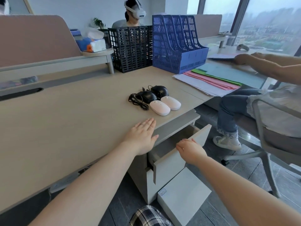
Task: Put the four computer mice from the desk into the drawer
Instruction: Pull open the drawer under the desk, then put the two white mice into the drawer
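Two black wired mice (146, 95) (160, 91) and two white wireless mice (159, 107) (171, 103) lie together near the desk's right front edge, a coiled black cable beside them. My left hand (140, 137) rests flat and open on the desk (65, 119), a little short of the mice. Below the desk edge, the top drawer (169, 162) of a grey cabinet stands pulled out. My right hand (191, 150) grips the top rim of that drawer's front panel. I cannot see what is inside the drawer.
A black file rack (132, 48) and a blue one (175, 43) stand at the back of the desk. Coloured folders (211, 80) lie at the right. A seated person (260, 101) on a chair is close on the right. A white box (184, 198) leans by the cabinet.
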